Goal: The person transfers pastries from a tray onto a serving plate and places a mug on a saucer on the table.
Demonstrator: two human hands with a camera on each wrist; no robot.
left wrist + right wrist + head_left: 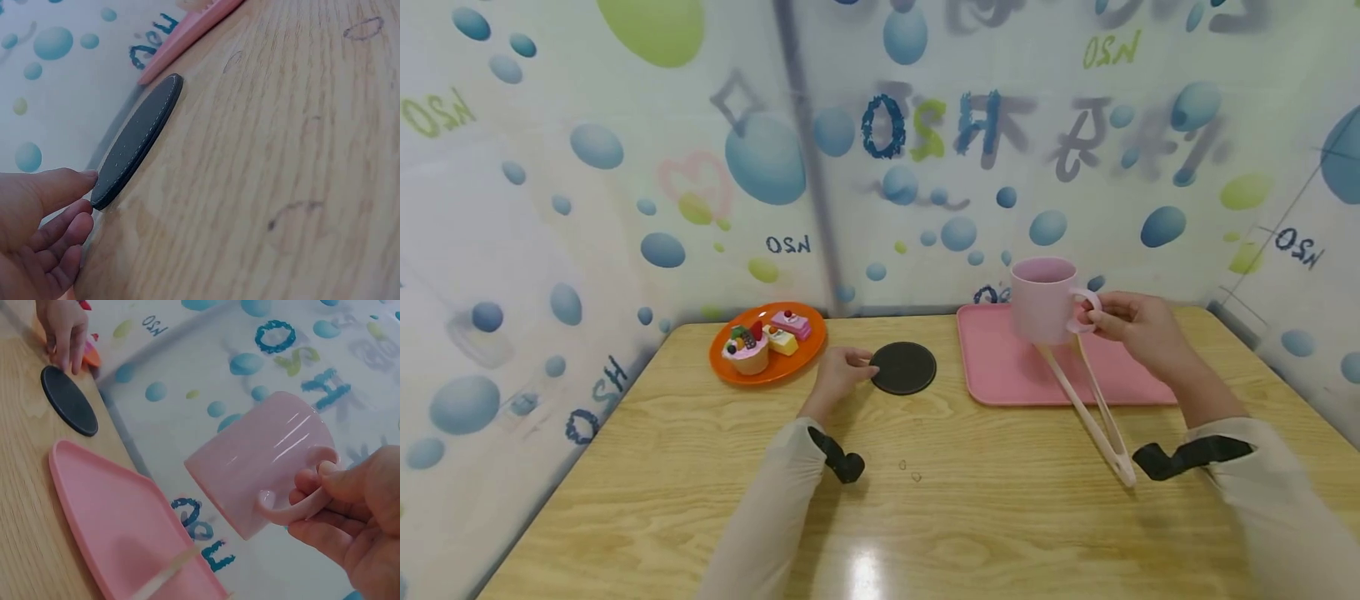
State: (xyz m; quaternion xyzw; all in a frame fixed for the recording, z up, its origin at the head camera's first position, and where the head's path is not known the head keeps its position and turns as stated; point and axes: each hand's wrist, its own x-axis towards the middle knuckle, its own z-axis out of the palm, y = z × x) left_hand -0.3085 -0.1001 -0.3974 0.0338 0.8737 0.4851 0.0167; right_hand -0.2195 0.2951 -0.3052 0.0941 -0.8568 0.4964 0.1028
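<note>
My left hand (841, 373) pinches the left edge of a round black coaster (903, 368) with pale stitching round its rim. The thumb lies on the coaster's edge in the left wrist view, and the coaster rests on the table. My right hand (1146, 333) grips the handle of a pink mug (1043, 302). Upright in the head view, the mug is held above a pink tray (988, 362). Pale tongs (1086, 412) lie partly on that tray, their joined end over the table; the mug hides their tips.
An orange plate (802, 354) at the left back carries a toy cupcake (748, 354), a yellow cake piece (781, 341) and a pink cake piece (792, 324). A patterned curtain (895, 242) borders the back of the wooden table (985, 517).
</note>
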